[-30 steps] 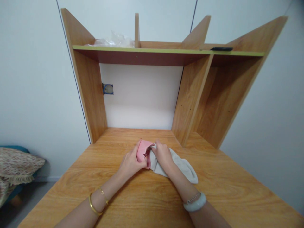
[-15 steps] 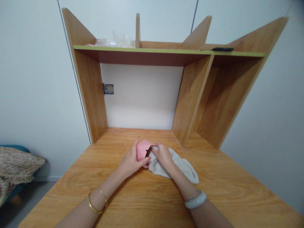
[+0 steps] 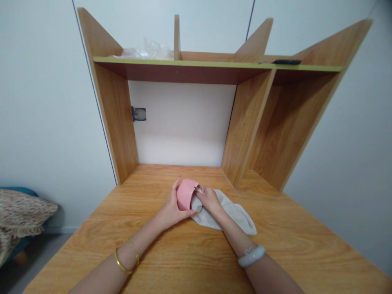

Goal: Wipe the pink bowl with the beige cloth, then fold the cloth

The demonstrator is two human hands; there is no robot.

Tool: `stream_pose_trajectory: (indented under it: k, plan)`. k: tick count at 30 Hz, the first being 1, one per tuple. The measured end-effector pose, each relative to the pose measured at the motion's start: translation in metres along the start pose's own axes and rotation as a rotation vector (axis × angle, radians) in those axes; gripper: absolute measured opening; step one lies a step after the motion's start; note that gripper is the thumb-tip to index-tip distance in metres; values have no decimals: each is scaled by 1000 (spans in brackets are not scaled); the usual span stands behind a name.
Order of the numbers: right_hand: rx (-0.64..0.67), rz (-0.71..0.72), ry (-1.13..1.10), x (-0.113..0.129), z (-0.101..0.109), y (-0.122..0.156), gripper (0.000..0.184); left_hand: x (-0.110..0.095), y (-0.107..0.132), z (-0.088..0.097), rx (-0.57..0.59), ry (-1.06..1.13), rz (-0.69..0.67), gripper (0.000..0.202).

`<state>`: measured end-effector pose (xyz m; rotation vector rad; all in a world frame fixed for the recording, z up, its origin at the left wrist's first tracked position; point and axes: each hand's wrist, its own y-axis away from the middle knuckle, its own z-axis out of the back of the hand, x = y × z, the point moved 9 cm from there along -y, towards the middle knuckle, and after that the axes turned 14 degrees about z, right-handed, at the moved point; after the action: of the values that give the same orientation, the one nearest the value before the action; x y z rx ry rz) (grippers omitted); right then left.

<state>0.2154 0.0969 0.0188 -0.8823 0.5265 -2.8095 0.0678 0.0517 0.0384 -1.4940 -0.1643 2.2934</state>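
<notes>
A pink cup-shaped container (image 3: 185, 194) with a small notch in its rim lies tilted, its mouth turned to the right. My left hand (image 3: 172, 207) wraps round its left side, thumb along the lower rim. At the mouth, my right hand (image 3: 210, 199) presses a light grey cloth (image 3: 235, 214) into the opening; its fingertips are partly hidden inside. The rest of the cloth trails beneath my right wrist and spreads rightward over the wooden desk (image 3: 183, 257).
A wooden shelf unit (image 3: 183, 64) stands at the back of the desk. Clear plastic wrapping (image 3: 147, 51) and a flat black object (image 3: 287, 62) lie on its shelf. An opened wall socket (image 3: 140, 114) shows behind. At far left is a fringed patterned blanket (image 3: 24, 210).
The pink container has turned in my left hand, so its notch sits higher and less of its inside shows. My right fingers and the cloth reach further into its mouth.
</notes>
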Motion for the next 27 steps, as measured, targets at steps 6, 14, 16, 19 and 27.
stream_pose_trajectory:
  k: [6,14,16,19,27]
  plan:
    - [-43,-15,-20,1,0,0,13,-5,2,1,-11,-86,-67,77]
    - [-105,177,107,34,28,6,34,-16,2,5,41,-78,-20,73]
    - [-57,296,174,50,29,9,37,-18,2,7,47,-90,-8,71]
    - [-6,392,237,63,26,12,38,-15,0,11,32,-116,52,64]
    - [73,248,311,51,18,9,51,-19,2,16,46,-203,64,60]
